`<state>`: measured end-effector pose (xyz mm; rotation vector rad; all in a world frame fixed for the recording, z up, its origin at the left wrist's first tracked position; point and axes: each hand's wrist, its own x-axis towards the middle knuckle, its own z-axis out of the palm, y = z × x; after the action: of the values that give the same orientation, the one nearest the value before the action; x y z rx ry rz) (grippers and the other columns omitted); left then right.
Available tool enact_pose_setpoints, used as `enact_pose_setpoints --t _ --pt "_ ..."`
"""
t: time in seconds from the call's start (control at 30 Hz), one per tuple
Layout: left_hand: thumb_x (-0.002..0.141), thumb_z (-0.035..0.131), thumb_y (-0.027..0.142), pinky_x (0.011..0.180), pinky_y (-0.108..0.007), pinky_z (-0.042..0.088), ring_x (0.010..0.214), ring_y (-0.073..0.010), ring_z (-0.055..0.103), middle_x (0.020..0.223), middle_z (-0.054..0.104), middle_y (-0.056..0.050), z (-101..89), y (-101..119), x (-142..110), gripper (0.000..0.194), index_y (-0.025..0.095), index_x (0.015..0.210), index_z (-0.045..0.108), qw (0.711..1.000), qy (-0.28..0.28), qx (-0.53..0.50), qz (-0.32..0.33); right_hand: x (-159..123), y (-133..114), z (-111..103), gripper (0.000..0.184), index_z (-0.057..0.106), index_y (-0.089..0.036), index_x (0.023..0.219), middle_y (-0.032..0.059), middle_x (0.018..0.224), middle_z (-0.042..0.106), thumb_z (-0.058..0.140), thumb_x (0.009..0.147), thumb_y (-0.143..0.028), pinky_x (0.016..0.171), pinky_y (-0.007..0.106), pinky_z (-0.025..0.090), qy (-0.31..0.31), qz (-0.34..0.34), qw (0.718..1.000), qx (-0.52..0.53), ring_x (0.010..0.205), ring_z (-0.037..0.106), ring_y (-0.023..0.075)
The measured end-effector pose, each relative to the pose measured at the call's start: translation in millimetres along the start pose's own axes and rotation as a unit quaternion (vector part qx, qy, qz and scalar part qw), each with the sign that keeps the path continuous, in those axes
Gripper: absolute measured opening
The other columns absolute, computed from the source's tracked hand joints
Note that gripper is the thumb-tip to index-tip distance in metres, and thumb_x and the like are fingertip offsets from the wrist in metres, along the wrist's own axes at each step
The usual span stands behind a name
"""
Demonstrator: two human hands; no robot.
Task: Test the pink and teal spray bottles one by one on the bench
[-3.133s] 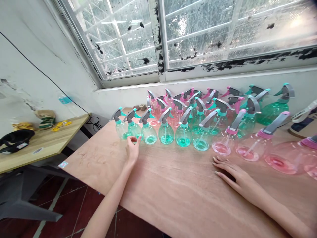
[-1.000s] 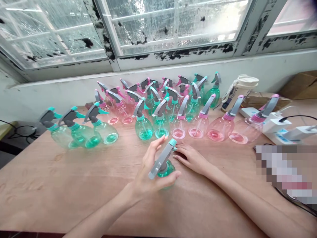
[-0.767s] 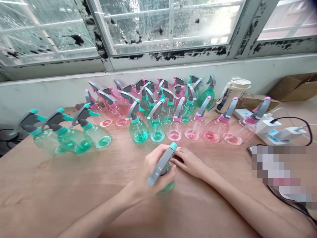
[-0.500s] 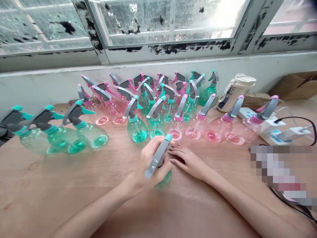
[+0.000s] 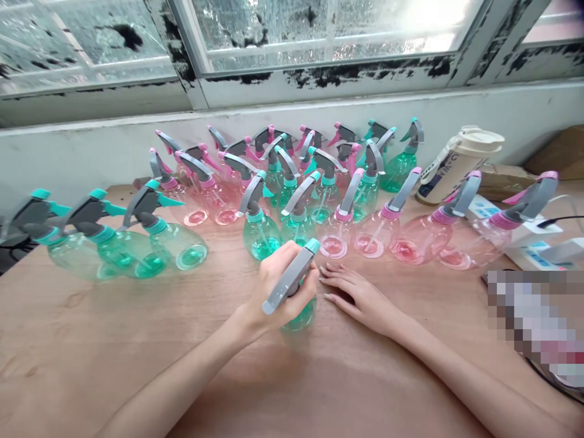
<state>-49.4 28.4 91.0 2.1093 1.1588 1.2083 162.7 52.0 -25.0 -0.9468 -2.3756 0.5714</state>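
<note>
My left hand (image 5: 283,286) is wrapped round the neck of a green spray bottle (image 5: 302,316) with a grey and teal trigger head. The bottle stands in front of the row, and my fingers hide much of its neck. Beside it, my right hand (image 5: 362,295) lies on the wooden table (image 5: 159,353) with its fingers stretched out and holds nothing. Behind my hands stand green spray bottles (image 5: 261,237) and pink spray bottles (image 5: 335,236). Three more green spray bottles (image 5: 176,246) form a group to the left.
More pink and green bottles crowd against the wall below the window (image 5: 328,36). At the right are a cream tumbler (image 5: 460,164), a cardboard box (image 5: 506,182), a white power strip (image 5: 533,252) with plugs and cables, and a blurred-out item (image 5: 538,328).
My left hand has taken a green spray bottle from the front row, leaving a gap there, and brought it towards me. Its fingers have closed round the neck. My right hand stays flat.
</note>
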Motion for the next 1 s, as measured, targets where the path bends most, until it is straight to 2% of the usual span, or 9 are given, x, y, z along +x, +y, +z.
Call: enact_pose_setpoints --t 0.1,0.2,0.37,0.5,0.6,0.8,1.0 --pt "0.087 0.054 0.02 0.062 -0.027 0.046 0.061 -0.0127 0.052 0.066 0.052 0.002 -0.1 0 0 0.012 0.019 0.075 0.052 1.0 -0.003 0.003 -0.004 0 0 0 0.035 0.059 -0.024 0.131 0.0082 0.141 0.059 0.053 0.096 -0.032 0.116 0.053 0.035 0.003 -0.004 1.0 -0.001 0.137 0.047 0.0262" --pt "0.087 0.054 0.021 0.067 -0.029 0.049 0.069 -0.015 0.056 0.074 0.057 -0.001 -0.3 -4 -1 0.004 0.019 0.085 0.057 1.0 -0.007 0.0 0.0 0 -1 1 0.035 0.059 -0.024 0.131 0.0084 0.141 0.059 0.053 0.096 -0.031 0.116 0.053 0.036 0.007 -0.006 1.0 -0.008 0.137 0.047 0.0264" --pt "0.081 0.053 0.016 0.075 -0.031 0.051 0.077 -0.0165 0.059 0.093 0.063 -0.005 0.5 -5 -4 0.025 0.02 0.104 0.062 1.0 -0.007 -0.001 0.006 -2 -1 2 0.037 0.057 -0.024 0.133 0.0093 0.142 0.057 0.052 0.097 -0.03 0.116 0.055 0.036 0.013 -0.01 0.999 -0.027 0.136 0.048 0.0271" --pt "0.077 0.052 0.013 0.071 -0.03 0.051 0.066 -0.0135 0.056 0.09 0.064 -0.003 2.1 -3 -7 0.037 0.02 0.112 0.062 1.0 -0.012 -0.014 -0.018 -4 -2 3 0.039 0.056 -0.023 0.135 0.0098 0.143 0.056 0.051 0.097 -0.03 0.116 0.055 0.036 0.019 -0.014 0.999 -0.036 0.136 0.047 0.0272" --pt "0.078 0.052 0.014 0.072 -0.031 0.053 0.066 -0.0138 0.057 0.093 0.066 -0.005 3.3 -5 -8 0.038 0.019 0.115 0.062 0.999 -0.015 -0.026 -0.023 -4 -2 3 0.039 0.056 -0.024 0.136 0.0095 0.143 0.056 0.051 0.097 -0.029 0.116 0.055 0.036 0.021 -0.017 0.999 -0.04 0.136 0.047 0.027" --pt "0.08 0.053 0.017 0.082 -0.035 0.057 0.084 -0.0188 0.066 0.106 0.067 -0.009 4.9 -11 -9 0.035 0.019 0.114 0.063 0.998 -0.01 -0.056 -0.008 -7 -5 4 0.039 0.056 -0.022 0.136 0.0107 0.144 0.054 0.049 0.098 -0.029 0.115 0.055 0.037 0.028 -0.013 0.997 -0.077 0.137 0.047 0.0275" --pt "0.082 0.053 0.017 0.082 -0.036 0.058 0.077 -0.0166 0.066 0.11 0.068 -0.009 4.4 -9 -9 0.033 0.02 0.114 0.063 0.998 -0.012 -0.061 -0.016 -8 -6 3 0.039 0.056 -0.025 0.136 0.0094 0.143 0.055 0.051 0.097 -0.029 0.115 0.055 0.037 0.036 -0.006 0.997 -0.062 0.136 0.048 0.0279"
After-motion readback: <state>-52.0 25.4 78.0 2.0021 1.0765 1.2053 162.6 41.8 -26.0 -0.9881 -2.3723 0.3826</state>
